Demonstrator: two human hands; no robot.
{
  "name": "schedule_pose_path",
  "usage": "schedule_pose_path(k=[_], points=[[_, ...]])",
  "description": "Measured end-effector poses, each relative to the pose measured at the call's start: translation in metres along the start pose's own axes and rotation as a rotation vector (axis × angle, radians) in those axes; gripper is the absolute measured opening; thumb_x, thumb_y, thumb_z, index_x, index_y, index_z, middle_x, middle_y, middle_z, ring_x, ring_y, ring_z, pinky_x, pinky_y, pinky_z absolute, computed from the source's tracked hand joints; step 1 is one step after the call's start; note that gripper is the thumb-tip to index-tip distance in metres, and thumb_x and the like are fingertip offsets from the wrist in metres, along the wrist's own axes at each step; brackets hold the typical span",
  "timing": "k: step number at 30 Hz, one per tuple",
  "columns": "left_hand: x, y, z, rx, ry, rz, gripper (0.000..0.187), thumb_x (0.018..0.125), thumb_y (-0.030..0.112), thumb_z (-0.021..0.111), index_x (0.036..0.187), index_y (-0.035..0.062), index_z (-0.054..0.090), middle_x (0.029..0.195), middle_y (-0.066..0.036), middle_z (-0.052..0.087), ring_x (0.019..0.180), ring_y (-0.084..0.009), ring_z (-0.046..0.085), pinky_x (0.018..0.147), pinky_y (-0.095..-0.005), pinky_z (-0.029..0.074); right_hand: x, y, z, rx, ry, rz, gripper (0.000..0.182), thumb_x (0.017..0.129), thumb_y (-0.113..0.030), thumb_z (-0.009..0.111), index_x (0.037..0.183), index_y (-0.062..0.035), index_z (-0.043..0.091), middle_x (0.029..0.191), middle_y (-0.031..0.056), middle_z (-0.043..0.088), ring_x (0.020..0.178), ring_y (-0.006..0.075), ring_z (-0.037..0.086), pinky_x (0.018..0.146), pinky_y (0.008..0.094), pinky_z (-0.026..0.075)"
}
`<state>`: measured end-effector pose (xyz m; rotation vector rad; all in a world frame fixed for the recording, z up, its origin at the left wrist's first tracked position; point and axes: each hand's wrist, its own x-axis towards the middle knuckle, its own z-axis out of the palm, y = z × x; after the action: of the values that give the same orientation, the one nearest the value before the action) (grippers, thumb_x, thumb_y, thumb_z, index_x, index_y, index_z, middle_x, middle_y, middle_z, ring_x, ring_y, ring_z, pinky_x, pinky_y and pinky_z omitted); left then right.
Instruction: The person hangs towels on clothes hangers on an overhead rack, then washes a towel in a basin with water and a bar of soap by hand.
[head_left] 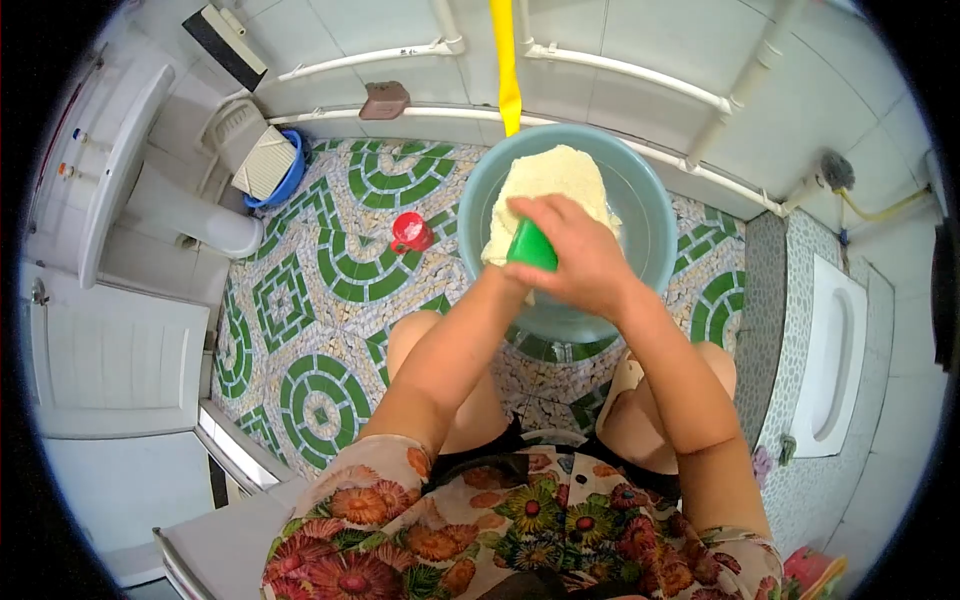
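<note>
A large blue-green basin [652,225] stands on the floor between my knees, with water showing along its side. A cream towel-like cloth [553,178] is heaped in it and rises near the rim. My right hand [572,250] is wrapped around a smooth green block [531,247] over the cloth; whether it is soap or a brush I cannot make out. Below it, my left hand [512,283] reaches to the lower edge of the cloth. Its fingers are hidden behind the block and my right hand.
A red cup [411,232] sits on the patterned floor left of the basin. A yellow hose [507,75] hangs down to the basin's back rim. At left are a blue tub [290,175] and a sink [125,170]; a squat toilet [835,350] lies right.
</note>
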<state>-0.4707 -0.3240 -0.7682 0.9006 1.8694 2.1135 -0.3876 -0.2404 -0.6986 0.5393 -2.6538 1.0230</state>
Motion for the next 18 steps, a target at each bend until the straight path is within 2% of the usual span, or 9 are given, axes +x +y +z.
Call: schedule_pose_path(k=[3,5,7,10,12,13,15,17,18], points=[[0.006,0.013,-0.01,0.651,-0.069,0.189,0.054,0.078,0.038,0.057,0.124,0.0106,0.05,0.125,-0.01,0.051,0.118,-0.0264,0.047,0.102,-0.0378,0.033,-0.012,-0.019,-0.008,0.059,-0.16,-0.196,0.06,0.069,-0.028,0.075,0.121,-0.0123,0.05,0.111,0.015,0.055,0.103,0.0316,0.054,0.083,0.0375,0.047],[0.008,0.026,-0.014,1.05,-0.099,0.302,0.052,0.079,0.037,0.057,0.124,0.0106,0.05,0.125,-0.01,0.051,0.117,-0.0263,0.047,0.102,-0.0377,0.033,-0.016,-0.023,-0.017,0.24,-0.272,-0.143,0.057,0.068,-0.025,0.076,0.118,-0.0105,0.052,0.112,0.0137,0.056,0.101,0.0322,0.055,0.085,0.0376,0.046],[0.008,0.035,-0.015,1.281,-0.104,0.36,0.05,0.081,0.036,0.056,0.124,0.0107,0.05,0.126,-0.01,0.05,0.117,-0.0262,0.047,0.102,-0.0376,0.034,-0.017,-0.014,-0.029,0.348,-0.395,-0.1,0.054,0.07,-0.025,0.075,0.116,-0.0097,0.053,0.113,0.013,0.056,0.1,0.0326,0.056,0.084,0.0377,0.046],[0.007,0.041,-0.014,1.419,-0.089,0.419,0.048,0.082,0.034,0.055,0.123,0.0107,0.05,0.126,-0.009,0.05,0.117,-0.026,0.048,0.102,-0.0374,0.034,-0.016,0.003,-0.045,0.233,-0.294,0.007,0.05,0.071,-0.024,0.073,0.115,-0.0081,0.054,0.112,0.0126,0.056,0.1,0.0325,0.056,0.084,0.038,0.046],[0.006,0.042,-0.015,1.447,-0.077,0.466,0.046,0.083,0.033,0.054,0.123,0.0108,0.05,0.127,-0.009,0.05,0.116,-0.0259,0.048,0.102,-0.0373,0.034,-0.013,0.011,-0.045,-0.026,-0.125,0.224,0.05,0.072,-0.025,0.073,0.115,-0.0081,0.054,0.113,0.0126,0.056,0.101,0.032,0.055,0.085,0.0377,0.046],[0.004,0.041,-0.015,1.423,-0.075,0.494,0.045,0.084,0.033,0.054,0.123,0.0108,0.05,0.127,-0.009,0.049,0.116,-0.0258,0.048,0.102,-0.0373,0.034,-0.012,0.015,-0.043,-0.153,-0.038,0.332,0.05,0.073,-0.026,0.072,0.116,-0.008,0.053,0.114,0.0127,0.055,0.102,0.0317,0.055,0.085,0.0376,0.045],[0.002,0.035,-0.011,1.254,-0.071,0.509,0.044,0.085,0.032,0.053,0.123,0.0108,0.05,0.127,-0.009,0.049,0.116,-0.0257,0.048,0.102,-0.0372,0.034,-0.008,0.024,-0.035,-0.162,0.169,0.285,0.051,0.074,-0.033,0.07,0.115,-0.0088,0.054,0.112,0.0139,0.055,0.1,0.0323,0.055,0.084,0.0395,0.045],[0.0,0.012,0.005,0.091,-0.036,0.113,0.043,0.085,0.028,0.052,0.125,0.0116,0.049,0.127,-0.01,0.049,0.115,-0.025,0.049,0.1,-0.0369,0.036,-0.004,0.033,-0.021,-0.172,0.307,0.192,0.052,0.074,-0.037,0.069,0.115,-0.0093,0.053,0.112,0.0145,0.054,0.1,0.0327,0.054,0.084,0.0408,0.045],[0.0,0.008,0.01,-0.17,-0.027,0.015,0.043,0.084,0.027,0.051,0.124,0.0119,0.049,0.126,-0.01,0.05,0.114,-0.0251,0.05,0.099,-0.0367,0.037,-0.001,0.037,-0.009,-0.178,0.343,0.117,0.053,0.074,-0.038,0.069,0.116,-0.0093,0.053,0.113,0.0145,0.053,0.101,0.0327,0.054,0.084,0.0412,0.044]])
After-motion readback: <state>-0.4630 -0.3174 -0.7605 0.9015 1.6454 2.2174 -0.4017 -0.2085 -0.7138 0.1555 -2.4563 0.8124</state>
